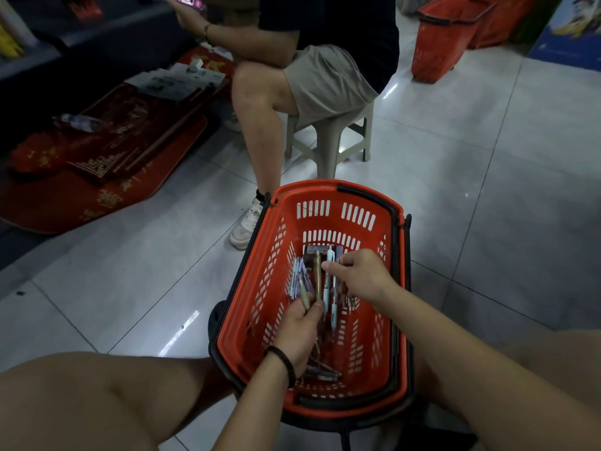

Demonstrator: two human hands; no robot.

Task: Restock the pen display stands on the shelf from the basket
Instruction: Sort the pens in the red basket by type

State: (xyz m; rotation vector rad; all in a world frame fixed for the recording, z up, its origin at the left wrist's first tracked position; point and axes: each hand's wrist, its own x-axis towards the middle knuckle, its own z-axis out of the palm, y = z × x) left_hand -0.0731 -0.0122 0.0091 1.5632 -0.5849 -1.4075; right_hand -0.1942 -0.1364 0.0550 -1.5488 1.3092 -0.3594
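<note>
Assorted plastic pens lay in the orange slotted plastic basket at lower centre, where the left hand gripped a bundle of them and the right hand curled over a pale blue pen, its hold unclear. No display stand or shelf showed, so restocking seemed barely begun. A seated person on a pale plastic stool crowded the tiled floor just beyond, upper centre.

The basket stands on the floor, pens inside, left hand and right hand among them. Behind it is a stool with someone seated, a mat to the left, and a second basket far back on the right.
</note>
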